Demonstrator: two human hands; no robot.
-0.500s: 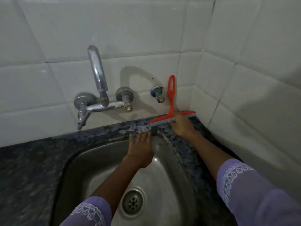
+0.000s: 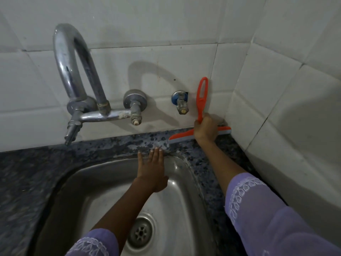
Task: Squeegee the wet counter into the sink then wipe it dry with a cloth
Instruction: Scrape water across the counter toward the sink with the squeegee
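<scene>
An orange squeegee [image 2: 202,97] stands with its blade on the dark speckled granite counter [image 2: 114,145], against the tiled back wall near the right corner. My right hand [image 2: 205,129] is closed round the lower part of its handle, just above the blade. My left hand [image 2: 152,169] lies flat with fingers together on the back rim of the steel sink [image 2: 88,191], its fingertips touching the wet counter strip. No cloth is in view.
A chrome wall tap [image 2: 77,74] with a tall curved spout hangs over the sink's left back. A small angle valve [image 2: 181,104] sticks out of the wall beside the squeegee handle. The tiled side wall [image 2: 286,108] closes in on the right. The drain [image 2: 141,232] sits low in the sink.
My right hand has moved from the blade up onto the squeegee handle and closed on it. The camera has come closer; my left hand stays on the sink rim.
</scene>
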